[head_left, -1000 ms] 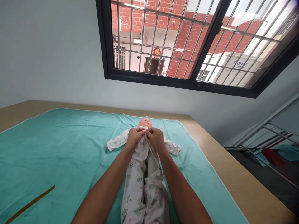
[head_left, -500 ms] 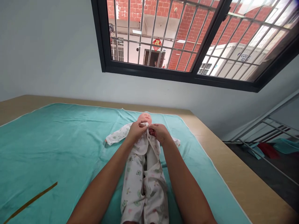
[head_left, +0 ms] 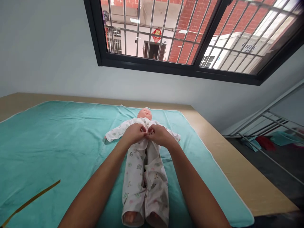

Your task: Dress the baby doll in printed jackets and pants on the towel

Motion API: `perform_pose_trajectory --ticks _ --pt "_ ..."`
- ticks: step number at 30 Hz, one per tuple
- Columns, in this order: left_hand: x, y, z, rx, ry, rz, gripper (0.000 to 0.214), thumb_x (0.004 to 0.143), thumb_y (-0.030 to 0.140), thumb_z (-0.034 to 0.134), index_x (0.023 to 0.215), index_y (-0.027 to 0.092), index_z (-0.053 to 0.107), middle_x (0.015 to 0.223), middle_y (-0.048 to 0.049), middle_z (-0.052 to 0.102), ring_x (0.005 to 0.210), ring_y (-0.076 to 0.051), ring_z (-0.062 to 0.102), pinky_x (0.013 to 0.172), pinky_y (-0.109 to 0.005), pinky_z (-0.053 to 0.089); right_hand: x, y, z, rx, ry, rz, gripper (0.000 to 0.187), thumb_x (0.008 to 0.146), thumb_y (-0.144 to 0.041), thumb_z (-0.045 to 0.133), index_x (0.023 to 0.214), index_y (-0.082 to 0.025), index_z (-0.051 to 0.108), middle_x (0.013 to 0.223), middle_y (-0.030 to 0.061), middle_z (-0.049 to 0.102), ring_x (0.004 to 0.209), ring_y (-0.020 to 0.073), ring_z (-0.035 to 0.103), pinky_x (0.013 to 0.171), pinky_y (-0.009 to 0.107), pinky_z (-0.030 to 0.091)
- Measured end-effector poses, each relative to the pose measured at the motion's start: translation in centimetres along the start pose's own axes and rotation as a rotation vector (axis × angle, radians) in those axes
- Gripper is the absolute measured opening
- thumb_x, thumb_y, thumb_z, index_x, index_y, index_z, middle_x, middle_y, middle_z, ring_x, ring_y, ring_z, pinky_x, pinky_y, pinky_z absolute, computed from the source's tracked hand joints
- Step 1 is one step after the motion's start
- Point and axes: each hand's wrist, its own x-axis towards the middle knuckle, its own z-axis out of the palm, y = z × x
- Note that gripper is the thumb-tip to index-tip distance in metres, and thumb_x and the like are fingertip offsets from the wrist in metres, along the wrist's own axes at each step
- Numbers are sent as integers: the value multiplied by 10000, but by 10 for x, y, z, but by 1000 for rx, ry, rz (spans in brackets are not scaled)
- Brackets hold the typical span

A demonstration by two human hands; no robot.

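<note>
Pinching, left hand [head_left: 133, 133] and right hand [head_left: 160, 135], grip clamped on round-headed doll's [head_left: 144, 114] printed cloth suit [head_left: 135, 166]

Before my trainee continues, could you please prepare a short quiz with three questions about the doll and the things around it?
1. True or false: the doll lies on its back on the teal cloth.
2. Where on the patterned clothing are the left hand and right hand?
A) at the sleeve ends
B) at the leg ends
C) at the front of the torso
3. Fill in: the brown strip lies on the person's ____ side.

Key: 1. True. 2. C. 3. Left.
</note>
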Motion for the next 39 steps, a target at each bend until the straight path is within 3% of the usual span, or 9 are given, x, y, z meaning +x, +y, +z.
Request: perform_pose_trajectory --ticks 5,9,13,19,25,29,32,35,39 --pt "-2 -1 -1 -48 -29 -3 110 745 287 666 761 191 718 810 -27 719 736 -186 629 626 -267 405 -11 4 3 -57 73 39 235 698 -216 689 928 -183 653 835 31 656 767 173 575 639 251 389" --pt "-6 0 4 -66 25 19 180 810 320 615 850 198 741 828 -38 718 763 -192 631 667 -274 423 -12 15 17 32 212 56 96 771 -213 630 837 -172 687 820 36 677 772 166 591 679 257 399" --pt "-12 8 16 20 145 2 222 818 373 619 860 207 761 875 -72 716 874 -228 633 771 -305 435 -14 17 23 21 278 105 113 759 -261 670 790 -155 696 798 53 691 758 173 597 665 264 390" --pt "-11 14 23 11 172 -48 206 782 346 630 765 188 760 865 -81 723 901 -233 625 783 -307 428 -16 20 15 71 195 149 168 756 -262 644 625 -160 668 638 23 661 654 156 576 602 266 364" --pt "-8 8 11 -332 105 -107 197 780 310 600 744 159 721 754 -34 715 735 -173 624 650 -248 435 -13 25 11 474 159 229 208 751 -367 632 761 -167 689 654 -15 626 596 128 529 560 242 386" --pt "-9 6 5 -397 75 -140 187 766 306 605 724 153 702 713 -16 693 694 -161 600 592 -237 416 -19 21 8 248 87 128 212 717 -311 662 870 -180 728 747 -1 664 675 147 564 615 252 414" --pt "-10 6 5 -348 56 -116 170 760 279 596 692 154 690 693 -10 677 685 -153 587 600 -241 402 -22 22 5 56 104 80 238 728 -220 613 924 -181 743 786 16 682 728 157 584 659 259 421" --pt "-11 7 7 -313 54 -109 162 755 271 594 687 158 688 708 -14 681 707 -160 593 625 -250 403 -20 28 3 114 108 129 254 751 -224 604 955 -173 747 823 27 715 770 167 621 685 257 440" --pt "-11 8 6 -278 54 -113 176 757 281 591 667 161 684 672 -9 658 684 -159 577 620 -252 400 -19 29 0 124 122 188 142 737 -251 631 757 -172 748 697 21 713 702 178 634 638 264 431"
